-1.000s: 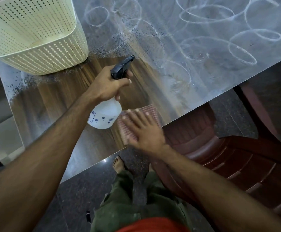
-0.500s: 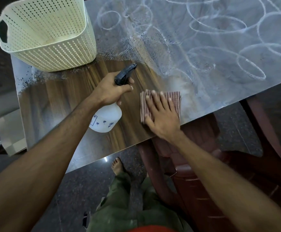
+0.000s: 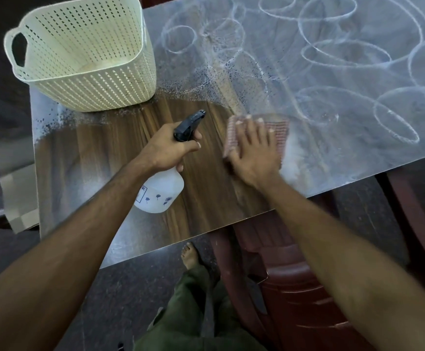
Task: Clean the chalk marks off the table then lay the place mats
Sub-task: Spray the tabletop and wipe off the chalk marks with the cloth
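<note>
The only readable mark is a dark capital "R" on the spray bottle (image 3: 160, 192), at the end of a label at about 9 o'clock on its white body, the rest hidden behind the forearm; small blue flower prints sit beside it; no other text is legible.

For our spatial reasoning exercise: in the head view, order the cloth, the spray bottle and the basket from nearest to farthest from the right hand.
1. Cloth: directly under the right hand, pressed flat.
2. Spray bottle: just to its left, gripped by the left hand.
3. Basket: far left corner of the table.
</note>
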A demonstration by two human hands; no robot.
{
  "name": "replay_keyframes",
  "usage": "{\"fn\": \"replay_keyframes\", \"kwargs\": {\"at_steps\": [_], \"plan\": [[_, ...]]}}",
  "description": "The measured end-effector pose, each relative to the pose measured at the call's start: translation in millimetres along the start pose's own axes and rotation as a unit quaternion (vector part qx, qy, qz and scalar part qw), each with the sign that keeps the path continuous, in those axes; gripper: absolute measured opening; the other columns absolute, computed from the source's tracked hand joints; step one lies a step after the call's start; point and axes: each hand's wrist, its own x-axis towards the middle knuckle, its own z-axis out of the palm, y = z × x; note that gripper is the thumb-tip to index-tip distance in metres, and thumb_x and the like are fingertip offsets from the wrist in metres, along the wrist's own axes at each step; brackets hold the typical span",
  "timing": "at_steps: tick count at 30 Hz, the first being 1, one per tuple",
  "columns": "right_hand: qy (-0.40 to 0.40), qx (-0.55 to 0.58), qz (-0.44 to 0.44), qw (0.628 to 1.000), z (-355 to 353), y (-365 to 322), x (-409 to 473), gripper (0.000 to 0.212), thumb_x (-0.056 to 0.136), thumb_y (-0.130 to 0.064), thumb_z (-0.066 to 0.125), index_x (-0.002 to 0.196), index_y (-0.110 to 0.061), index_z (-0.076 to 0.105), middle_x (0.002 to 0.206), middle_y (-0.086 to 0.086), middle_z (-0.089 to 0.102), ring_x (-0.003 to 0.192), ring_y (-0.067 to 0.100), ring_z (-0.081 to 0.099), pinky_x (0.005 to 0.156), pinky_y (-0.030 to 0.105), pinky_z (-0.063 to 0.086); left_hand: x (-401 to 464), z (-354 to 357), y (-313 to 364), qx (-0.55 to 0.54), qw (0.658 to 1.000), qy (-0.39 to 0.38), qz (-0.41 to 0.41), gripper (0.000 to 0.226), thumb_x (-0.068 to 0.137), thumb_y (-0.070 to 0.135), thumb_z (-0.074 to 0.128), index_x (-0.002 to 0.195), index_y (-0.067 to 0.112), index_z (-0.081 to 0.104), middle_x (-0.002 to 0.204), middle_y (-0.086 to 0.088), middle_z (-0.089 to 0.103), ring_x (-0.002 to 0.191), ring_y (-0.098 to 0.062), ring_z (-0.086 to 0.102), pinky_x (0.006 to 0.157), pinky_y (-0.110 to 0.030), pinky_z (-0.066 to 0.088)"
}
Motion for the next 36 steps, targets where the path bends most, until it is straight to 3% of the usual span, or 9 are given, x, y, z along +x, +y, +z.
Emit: {"fn": "replay_keyframes", "kwargs": {"at_steps": [3, 6, 13, 21, 23, 26, 31, 33, 36], "plan": [[0.002, -0.008, -0.085, 0.996, 18.9, -35.0, -42.4, 0.072, 0.095, -0.058, 0.013, 0.158, -0.022, 0.012, 0.166, 0.005, 0.002, 0.152, 0.027, 0.0, 0.123, 0.05, 0.003, 9.5, -2.1, 3.8, -0.006, 1.0, -0.002, -0.002, 0.013, 0.09, 0.01, 0.064, 0.102, 0.005, 0.062, 0.088, -0.01, 0.064, 0.034, -0.017, 0.05, 0.047, -0.026, 0.044], [-0.003, -0.015, -0.089, 0.996, 29.3, -15.2, -72.0, 0.073, 0.094, -0.058, 0.022, 0.158, -0.025, 0.015, 0.166, 0.0, 0.005, 0.153, 0.022, 0.004, 0.123, 0.047, 0.007, 23.6, -3.6, 5.0, 0.014, 1.0, -0.015, -0.014, 0.013, 0.09, 0.012, 0.064, 0.101, 0.004, 0.064, 0.087, -0.008, 0.066, 0.034, -0.017, 0.05, 0.046, -0.025, 0.044], [0.021, -0.001, 0.103, 0.994, 11.6, 46.4, -52.3, 0.076, 0.09, -0.063, 0.017, 0.158, -0.03, 0.008, 0.166, -0.002, 0.003, 0.152, 0.022, 0.005, 0.123, 0.048, 0.005, 57.7, -6.4, 7.1, 0.053, 0.996, -0.076, -0.019, 0.015, 0.089, 0.016, 0.062, 0.091, 0.001, 0.064, 0.073, -0.006, 0.062, 0.038, -0.018, 0.053, 0.056, -0.029, 0.044], [0.05, 0.031, 0.197, 0.979, -18.1, 52.3, 48.2, 0.085, 0.086, -0.064, 0.004, 0.158, -0.02, 0.007, 0.166, 0.008, 0.0, 0.152, 0.03, 0.0, 0.122, 0.053, 0.0, 70.0, -43.5, -1.1, -0.012, 0.999, -0.041, -0.006, 0.016, 0.089, 0.017, 0.068, 0.104, 0.012, 0.065, 0.098, -0.002, 0.071, 0.037, -0.018, 0.051, 0.053, -0.028, 0.048], [0.05, 0.032, 0.188, 0.98, -20.4, 31.8, 78.8, 0.085, 0.087, -0.064, 0.002, 0.158, -0.019, 0.007, 0.166, 0.009, 0.0, 0.152, 0.032, -0.001, 0.121, 0.054, 0.002, 70.2, -55.6, -6.5, -0.021, 0.999, -0.029, -0.006, 0.018, 0.09, 0.016, 0.067, 0.106, 0.011, 0.065, 0.101, -0.004, 0.07, 0.036, -0.018, 0.05, 0.054, -0.03, 0.05], [0.037, 0.015, 0.089, 0.995, -7.9, -27.1, 91.0, 0.075, 0.095, -0.06, 0.004, 0.158, -0.02, 0.004, 0.165, 0.009, -0.002, 0.152, 0.031, -0.004, 0.121, 0.053, 0.001, 71.0, -69.7, -13.6, -0.026, 0.999, -0.015, -0.008, 0.018, 0.089, 0.015, 0.067, 0.106, 0.01, 0.065, 0.102, -0.004, 0.069, 0.035, -0.018, 0.049, 0.054, -0.029, 0.049], [-0.002, -0.012, -0.063, 0.998, 16.6, -73.3, 24.3, 0.07, 0.097, -0.058, 0.017, 0.158, -0.025, 0.009, 0.165, 0.002, 0.001, 0.153, 0.024, 0.0, 0.123, 0.045, 0.0, 72.6, -80.9, -19.4, -0.035, 0.999, -0.024, -0.009, 0.017, 0.089, 0.014, 0.068, 0.104, 0.009, 0.065, 0.106, -0.006, 0.07, 0.037, -0.021, 0.049, 0.054, -0.03, 0.049], [-0.007, -0.034, -0.06, 0.998, 15.4, -45.2, 16.3, 0.071, 0.096, -0.061, 0.019, 0.158, -0.029, 0.005, 0.165, 0.0, -0.003, 0.152, 0.022, -0.001, 0.122, 0.042, -0.004, 73.0, -85.1, -22.8, -0.042, 0.999, -0.031, -0.01, 0.015, 0.089, 0.014, 0.067, 0.103, 0.009, 0.065, 0.105, -0.007, 0.071, 0.038, -0.023, 0.049, 0.053, -0.029, 0.048], [0.047, -0.047, 0.065, 0.996, -0.6, 7.7, 53.1, 0.072, 0.096, -0.06, 0.019, 0.158, -0.026, 0.011, 0.165, 0.005, 0.01, 0.151, 0.027, 0.01, 0.122, 0.049, 0.007, 71.9, -90.2, -27.2, -0.054, 0.998, -0.035, -0.016, 0.015, 0.089, 0.014, 0.066, 0.103, 0.01, 0.065, 0.104, -0.009, 0.071, 0.038, -0.023, 0.047, 0.056, -0.031, 0.048]]}}
